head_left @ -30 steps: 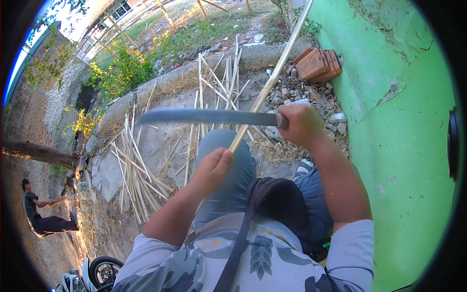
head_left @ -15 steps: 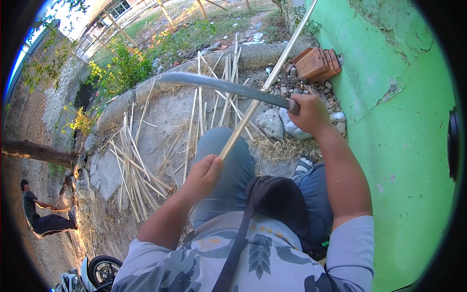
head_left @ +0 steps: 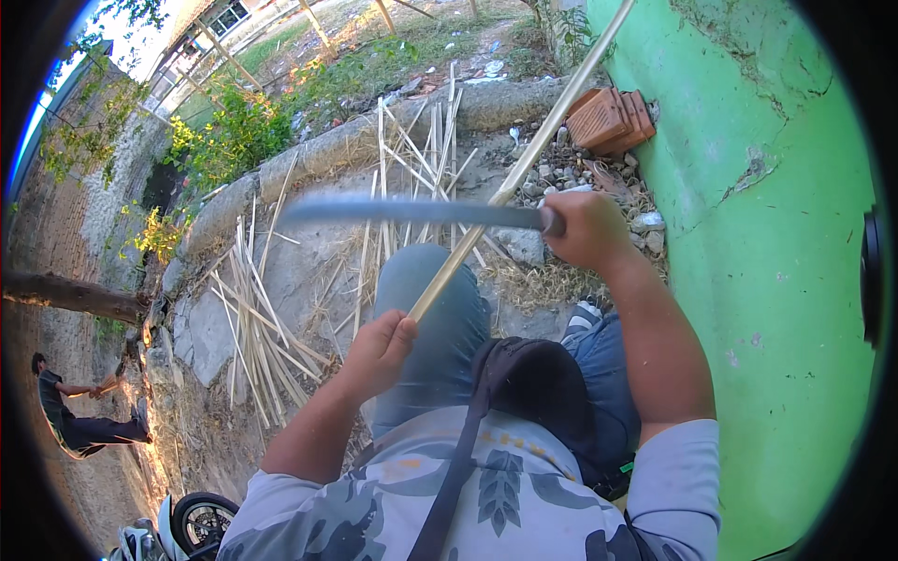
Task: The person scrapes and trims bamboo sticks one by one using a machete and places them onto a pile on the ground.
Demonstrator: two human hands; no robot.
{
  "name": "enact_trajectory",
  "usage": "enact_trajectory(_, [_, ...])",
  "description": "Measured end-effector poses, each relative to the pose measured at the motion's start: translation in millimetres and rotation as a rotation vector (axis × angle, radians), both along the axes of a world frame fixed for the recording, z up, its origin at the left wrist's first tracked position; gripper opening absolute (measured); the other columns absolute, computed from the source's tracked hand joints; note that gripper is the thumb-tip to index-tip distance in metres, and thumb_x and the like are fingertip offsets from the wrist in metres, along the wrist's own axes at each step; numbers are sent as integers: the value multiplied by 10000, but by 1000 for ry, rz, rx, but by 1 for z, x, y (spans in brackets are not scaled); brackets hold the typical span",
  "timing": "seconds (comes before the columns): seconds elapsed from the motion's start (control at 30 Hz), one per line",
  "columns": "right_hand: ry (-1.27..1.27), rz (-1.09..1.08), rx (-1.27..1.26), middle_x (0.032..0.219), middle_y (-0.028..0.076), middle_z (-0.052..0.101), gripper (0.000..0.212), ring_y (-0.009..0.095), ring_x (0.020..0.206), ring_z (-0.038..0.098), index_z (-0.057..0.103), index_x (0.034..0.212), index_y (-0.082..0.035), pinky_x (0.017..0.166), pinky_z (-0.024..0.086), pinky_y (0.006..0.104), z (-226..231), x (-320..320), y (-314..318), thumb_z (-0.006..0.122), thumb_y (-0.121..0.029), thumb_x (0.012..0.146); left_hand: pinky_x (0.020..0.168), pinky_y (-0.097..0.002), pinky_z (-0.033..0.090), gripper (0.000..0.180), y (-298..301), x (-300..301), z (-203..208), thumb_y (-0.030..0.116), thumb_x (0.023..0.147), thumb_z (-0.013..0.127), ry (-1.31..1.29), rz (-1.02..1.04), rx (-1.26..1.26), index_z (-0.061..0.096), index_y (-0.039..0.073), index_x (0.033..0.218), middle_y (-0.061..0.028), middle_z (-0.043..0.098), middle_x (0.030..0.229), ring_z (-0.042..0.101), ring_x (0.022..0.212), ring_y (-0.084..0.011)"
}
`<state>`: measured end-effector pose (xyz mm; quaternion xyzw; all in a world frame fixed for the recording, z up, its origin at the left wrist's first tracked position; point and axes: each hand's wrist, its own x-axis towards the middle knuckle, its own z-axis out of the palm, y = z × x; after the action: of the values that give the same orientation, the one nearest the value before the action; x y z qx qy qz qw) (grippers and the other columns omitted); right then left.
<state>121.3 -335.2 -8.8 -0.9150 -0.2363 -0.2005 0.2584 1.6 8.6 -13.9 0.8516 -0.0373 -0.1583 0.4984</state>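
A long pale bamboo strip slants up and away to the right. My left hand is closed round its near end, above my left knee. A machete is in my right hand, whose fingers wrap its handle. Its long blade points left and lies across the strip in the view, blurred by motion toward the tip; whether the edge touches the strip I cannot tell. The strip's far end runs out of view at the top.
Cut bamboo strips lie in loose piles on the ground. Stones and orange roof tiles sit by the green wall on my right. At the far left another person stands near a motorcycle.
The machete's blade has swung downward toward me, with my right hand slightly lower and to the left. My left hand has shifted slightly left and nearer, along with the strip.
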Motion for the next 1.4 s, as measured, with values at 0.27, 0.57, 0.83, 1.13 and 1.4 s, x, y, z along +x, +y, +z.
enact_trajectory(0.27, [117,-185,206,715,159,656,102,396,705,658,654,797,-87,637,521,487,-7,13,-22,675,-187,810,617,-351,468,389,8,-6,9,369,1059,483,15,-12,190,602,7,979,-96,594,699,564,635,-187])
enact_trajectory(0.57, [154,-285,212,746,190,664,122,411,739,662,686,853,-84,650,519,496,-14,21,-38,695,-198,809,542,-241,381,356,15,-12,1,365,1063,506,-109,-34,108,588,42,938,50,505,686,434,604,-47])
enact_trajectory(0.83, [157,-161,66,752,159,676,126,375,728,674,665,824,-86,660,520,471,-11,15,-25,706,-200,790,544,-240,381,355,20,-14,8,376,1062,506,-17,-3,12,582,51,940,50,508,700,439,611,-44])
enact_trajectory(1.13, [178,-468,357,768,174,693,209,362,742,688,694,885,-30,671,522,438,-17,23,-64,709,-225,811,636,-287,446,349,58,-17,-4,338,1056,512,33,124,31,618,14,982,-10,568,725,536,685,-112])
enact_trajectory(1.4, [35,-29,80,696,153,650,150,374,676,661,670,811,-101,617,513,470,2,-2,-2,682,-248,836,610,-299,442,331,33,-8,5,316,1058,513,-154,68,229,618,18,959,-36,568,689,526,638,-124])
